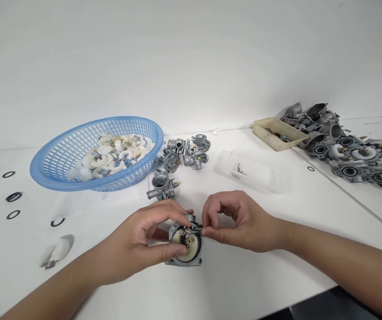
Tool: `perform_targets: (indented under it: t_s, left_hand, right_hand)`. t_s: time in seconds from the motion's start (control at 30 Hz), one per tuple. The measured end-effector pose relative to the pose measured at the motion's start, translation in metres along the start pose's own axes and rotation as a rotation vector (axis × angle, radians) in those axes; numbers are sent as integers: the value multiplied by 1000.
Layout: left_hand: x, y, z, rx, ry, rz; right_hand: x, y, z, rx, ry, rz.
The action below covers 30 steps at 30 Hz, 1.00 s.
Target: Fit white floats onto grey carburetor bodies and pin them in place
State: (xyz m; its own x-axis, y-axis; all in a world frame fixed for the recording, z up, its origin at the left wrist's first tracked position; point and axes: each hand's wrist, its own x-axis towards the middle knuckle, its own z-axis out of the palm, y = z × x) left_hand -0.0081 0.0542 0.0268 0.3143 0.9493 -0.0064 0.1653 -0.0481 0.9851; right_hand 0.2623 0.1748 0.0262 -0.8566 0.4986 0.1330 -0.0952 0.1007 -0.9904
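Note:
A grey metal carburetor (195, 259) stands on the white table with its round open side towards me. Inside its rim sits a cream-coloured float (195, 247) around small brass parts. My left hand (144, 238) is closed on the carburetor, thumb on the float and fingers over the top. At the carburetor's upper right side, my right hand (235, 222) pinches thumb against fingertip. Something thin and dark shows at that pinch, too small to name. A loose white float (62, 250) with a metal hinge lies left of my left forearm.
A blue basket (37, 171) holds many white floats. More carburetors (161, 186) stand behind my hands. A translucent tray (274, 180) contains thin metal pins, and a cream bin (271, 141) small parts. Carburetors (351, 171) are piled at right. Black rubber rings (13, 196) lie at left.

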Motion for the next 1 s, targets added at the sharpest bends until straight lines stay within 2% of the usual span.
perform_targets:
  t_s: [0.4,0.83,1.0]
  left_hand:
    - [1,-2,-1,32,28,14]
    - [1,2,4,135,59,48]
    - [-2,2,7,318,105,146]
  right_hand:
    - [0,-1,2,-11,31,8]
    - [3,-2,3,118,71,124]
    - [4,2,4,128,101,115]
